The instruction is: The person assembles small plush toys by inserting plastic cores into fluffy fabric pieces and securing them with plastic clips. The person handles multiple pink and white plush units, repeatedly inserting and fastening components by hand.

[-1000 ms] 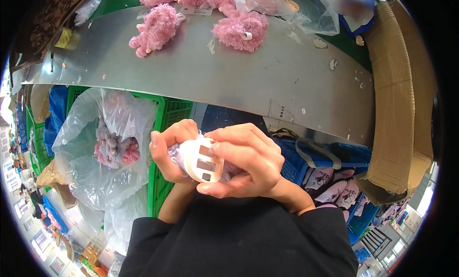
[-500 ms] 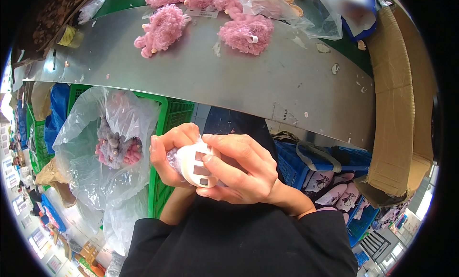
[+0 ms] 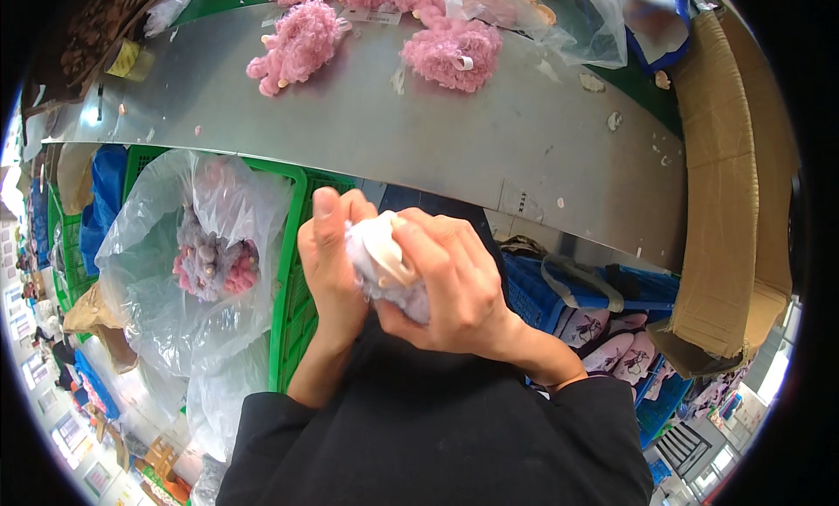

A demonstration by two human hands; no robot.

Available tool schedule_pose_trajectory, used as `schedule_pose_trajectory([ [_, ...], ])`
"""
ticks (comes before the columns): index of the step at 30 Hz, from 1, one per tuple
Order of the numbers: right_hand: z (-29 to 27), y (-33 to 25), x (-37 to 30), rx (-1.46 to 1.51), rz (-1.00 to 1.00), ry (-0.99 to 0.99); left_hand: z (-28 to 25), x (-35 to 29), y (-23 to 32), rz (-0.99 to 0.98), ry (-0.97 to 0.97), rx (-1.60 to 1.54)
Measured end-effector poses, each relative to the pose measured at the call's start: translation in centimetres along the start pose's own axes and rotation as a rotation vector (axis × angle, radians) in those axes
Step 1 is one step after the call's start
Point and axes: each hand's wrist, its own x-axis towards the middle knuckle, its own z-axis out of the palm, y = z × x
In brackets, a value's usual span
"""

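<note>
A curved grey metal worktop [image 3: 367, 130] carries pink fluffy toys [image 3: 301, 43], with a green crate [image 3: 293, 270] and a clear plastic bag [image 3: 175, 270] of more toys below it. Both hands meet in front of the person's chest. The left hand [image 3: 332, 261] and right hand [image 3: 450, 279] are clenched around a small pale fluffy toy [image 3: 384, 270] with a cream plastic piece. It looks light, soft and squashy; gripping the firmer plastic part probably gives the surest hold.

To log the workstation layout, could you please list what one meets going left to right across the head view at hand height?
Clear plastic bag of fuzzy toys → green crate → left hand → pale fuzzy toy → right hand → blue crate → cardboard box.
</note>
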Motion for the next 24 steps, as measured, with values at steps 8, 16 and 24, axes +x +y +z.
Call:
schedule_pose_trajectory([
  [8, -0.8, 0.8, -0.3, 0.01, 0.168, 0.045, 0.1, 0.3, -0.1, 0.124, -0.299, 0.235],
  [16, -1.2, 1.2, -0.5, 0.113, 0.229, -0.012, -0.8, 0.3, -0.3, 0.09, -0.485, 0.048],
  [24, -1.0, 1.1, 0.1, 0.216, 0.124, -0.06, -0.4, -0.4, 0.5, 0.266, -0.217, 0.099],
])
